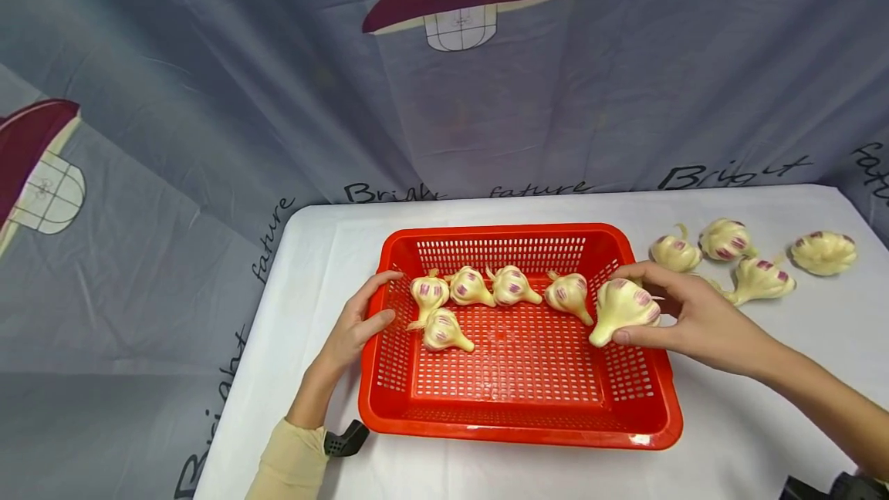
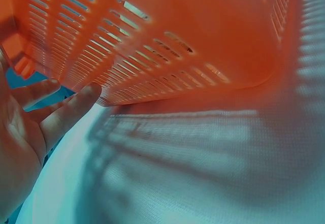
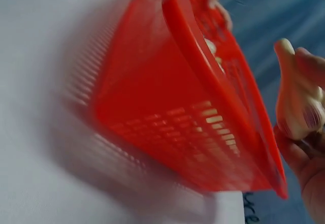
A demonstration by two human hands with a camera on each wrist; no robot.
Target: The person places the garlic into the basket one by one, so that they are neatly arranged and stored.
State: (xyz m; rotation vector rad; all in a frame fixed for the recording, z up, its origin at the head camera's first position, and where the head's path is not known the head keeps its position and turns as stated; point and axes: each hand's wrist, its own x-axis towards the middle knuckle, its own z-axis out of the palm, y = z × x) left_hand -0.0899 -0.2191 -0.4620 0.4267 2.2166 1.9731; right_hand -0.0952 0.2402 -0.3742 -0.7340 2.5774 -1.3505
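A red plastic basket (image 1: 521, 434) with slotted walls stands on the white-covered table. My left hand (image 1: 350, 330) holds its left rim, with index finger and thumb over the edge; in the left wrist view, fingers (image 2: 76, 112) lie along the outer wall. Over the right rim, my right hand (image 1: 684, 311) grips a garlic bulb (image 1: 623, 307) between thumb and fingers, its stem pointing down and left. The same bulb (image 3: 294, 99) shows beyond the rim in the right wrist view. Inside the basket, several garlic bulbs (image 1: 510, 285) form a row along the back, with one bulb (image 1: 444, 330) in front at left.
On the table to the right lie more garlic bulbs: a bulb (image 1: 675, 253) with a curled stem, others (image 1: 725, 239) (image 1: 762, 280) close by, and one (image 1: 824, 253) farther right. A grey curtain (image 1: 486, 122) with printed lamps hangs behind and at the left.
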